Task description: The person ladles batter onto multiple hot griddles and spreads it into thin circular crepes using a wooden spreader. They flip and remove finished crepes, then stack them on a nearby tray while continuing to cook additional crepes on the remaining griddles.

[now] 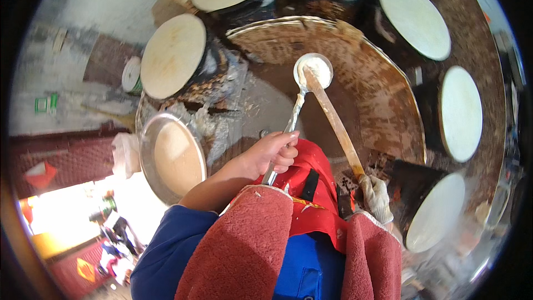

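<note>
My bare left hand is closed around the handle of a metal ladle, its round bowl holding creamy white batter, with batter smeared down the upper handle. My right hand, in a pale knit glove, grips a long flat wooden stick, whose far end rests in the ladle's bowl. To the left of my left forearm stands a wide metal basin of beige batter. Both tools are held over the middle of a curved, stained enclosure.
Black drum-like stoves with pale round tops ring me, several in all, including one at left and one low at right. A curved, stained rim runs inside the ring. A small tub and plastic bag sit at left.
</note>
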Tool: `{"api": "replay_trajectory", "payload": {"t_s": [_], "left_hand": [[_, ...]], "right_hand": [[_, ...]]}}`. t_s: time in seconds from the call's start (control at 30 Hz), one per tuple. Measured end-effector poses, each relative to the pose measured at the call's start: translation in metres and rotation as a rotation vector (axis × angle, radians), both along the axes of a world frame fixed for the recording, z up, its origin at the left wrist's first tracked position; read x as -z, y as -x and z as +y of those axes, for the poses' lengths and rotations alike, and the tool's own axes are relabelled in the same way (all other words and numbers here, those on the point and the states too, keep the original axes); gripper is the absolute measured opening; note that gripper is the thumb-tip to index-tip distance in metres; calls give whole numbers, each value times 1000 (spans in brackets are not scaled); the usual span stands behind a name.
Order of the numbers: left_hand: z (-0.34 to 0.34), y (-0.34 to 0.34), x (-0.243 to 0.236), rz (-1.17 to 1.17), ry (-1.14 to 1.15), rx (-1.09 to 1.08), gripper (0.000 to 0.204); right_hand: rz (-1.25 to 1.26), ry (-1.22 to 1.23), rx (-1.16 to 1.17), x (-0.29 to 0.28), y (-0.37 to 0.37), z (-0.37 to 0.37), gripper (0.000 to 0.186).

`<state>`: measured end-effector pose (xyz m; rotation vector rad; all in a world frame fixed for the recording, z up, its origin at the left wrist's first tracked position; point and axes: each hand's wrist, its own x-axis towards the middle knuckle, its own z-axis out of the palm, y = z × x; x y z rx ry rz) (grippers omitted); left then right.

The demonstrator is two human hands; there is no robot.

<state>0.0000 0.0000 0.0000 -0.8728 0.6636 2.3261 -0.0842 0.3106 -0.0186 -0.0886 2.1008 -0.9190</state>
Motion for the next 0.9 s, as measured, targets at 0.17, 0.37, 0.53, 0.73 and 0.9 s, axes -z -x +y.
{"api": "replay_trajectory", "payload": {"t_s": [0.17, 0.37, 0.53, 0.73, 0.9], "left_hand": [[-100, -58, 4, 84, -128, -196, 27], [-171, -127, 8, 46, -81, -428, 28], [-206, -170, 8, 30, -24, -534, 27], [-216, -202, 0, -31, 24, -656, 27], [-206, -218, 5, 10, -30, -787, 27]], "right_hand": [[157, -83, -196, -14, -10, -95, 30], [62, -43, -233, -15, -16, -191, 36], [-97, -30, -397, -11, -25, -275, 34], [-56, 98, -846, -8, -25, -336, 28], [-268, -33, -642, -5, -20, -357, 32]]}}
